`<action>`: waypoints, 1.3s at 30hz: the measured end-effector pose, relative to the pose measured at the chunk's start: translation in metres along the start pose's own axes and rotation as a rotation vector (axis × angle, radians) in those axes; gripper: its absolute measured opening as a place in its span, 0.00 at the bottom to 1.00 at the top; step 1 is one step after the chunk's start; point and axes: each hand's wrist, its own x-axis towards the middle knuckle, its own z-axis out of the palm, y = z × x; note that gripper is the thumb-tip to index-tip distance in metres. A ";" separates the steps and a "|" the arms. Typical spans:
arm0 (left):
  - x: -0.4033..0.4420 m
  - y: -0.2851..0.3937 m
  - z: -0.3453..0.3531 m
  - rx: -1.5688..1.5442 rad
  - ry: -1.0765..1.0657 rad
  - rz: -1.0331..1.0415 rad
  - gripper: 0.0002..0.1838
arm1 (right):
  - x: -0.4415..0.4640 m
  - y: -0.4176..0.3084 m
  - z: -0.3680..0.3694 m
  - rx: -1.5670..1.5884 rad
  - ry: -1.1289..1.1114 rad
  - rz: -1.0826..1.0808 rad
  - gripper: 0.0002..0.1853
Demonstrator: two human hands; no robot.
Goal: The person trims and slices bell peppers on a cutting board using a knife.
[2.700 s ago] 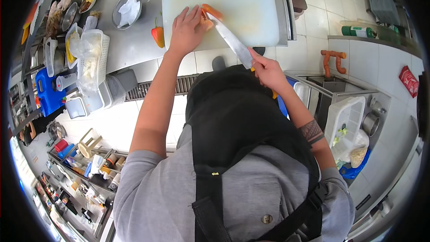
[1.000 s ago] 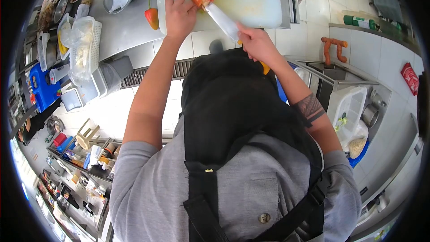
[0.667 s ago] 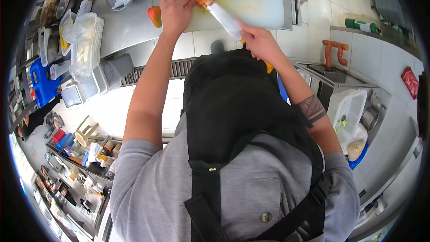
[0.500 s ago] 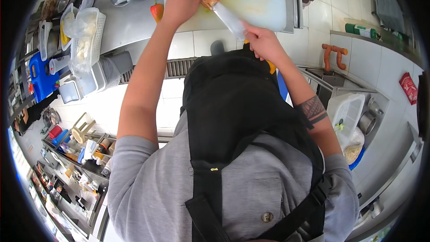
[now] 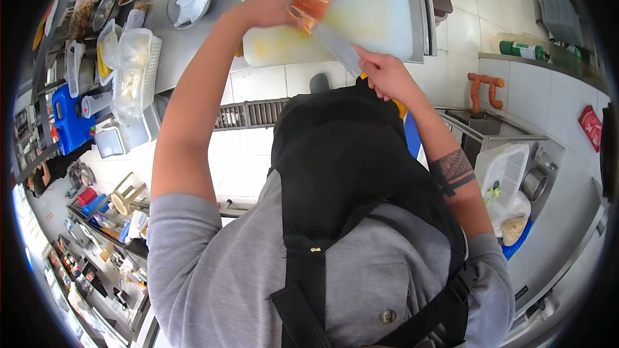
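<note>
My left hand is closed on a cut red pepper with its pale inside showing, held over the white cutting board. In my right hand, at the board's near edge, is a kitchen knife. Its blade points up and left, and the tip meets the lower end of the pepper. My fingers cover most of the knife's handle. Faint yellow stains mark the board.
Left of the board, a metal bowl with white crumpled material sits on the steel counter. Farther left are a white basket with bagged food and a blue jug. A white tub stands at right.
The view has shifted slightly, so the board and hands appear lower. My left forearm has swung left and covers where the whole pepper lay. The knife tip stays at the cut pepper.
</note>
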 end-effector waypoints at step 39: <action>-0.019 0.011 0.028 0.025 0.337 -0.055 0.39 | -0.002 0.002 0.002 0.030 0.025 -0.063 0.25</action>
